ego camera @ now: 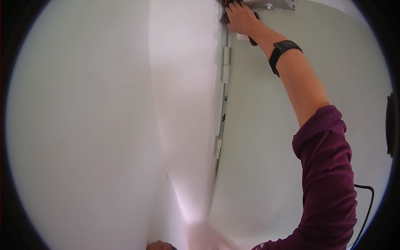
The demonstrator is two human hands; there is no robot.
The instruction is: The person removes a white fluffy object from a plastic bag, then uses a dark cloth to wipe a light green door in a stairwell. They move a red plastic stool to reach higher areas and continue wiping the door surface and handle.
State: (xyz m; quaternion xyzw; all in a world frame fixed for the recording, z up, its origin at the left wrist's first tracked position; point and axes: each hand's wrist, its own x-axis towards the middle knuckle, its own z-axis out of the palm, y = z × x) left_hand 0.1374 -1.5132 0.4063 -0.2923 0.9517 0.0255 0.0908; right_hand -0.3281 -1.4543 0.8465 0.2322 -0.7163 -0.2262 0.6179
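My right hand is raised to the top of the view, at the hinge side of a pale green door. Under its palm and fingers is a dark brown cloth, pressed against the door edge and frame; the hand covers most of it. A small white label shows just below the hand. Along the gap run white door hinges, with another hinge lower down. Only the knuckles of my left hand appear at the bottom edge; whether it holds anything is hidden.
A metal door closer is fixed at the top, right beside my right hand. A white door frame stands left of the hinges, and a pale wall fills the left side. A black cable hangs near my right sleeve.
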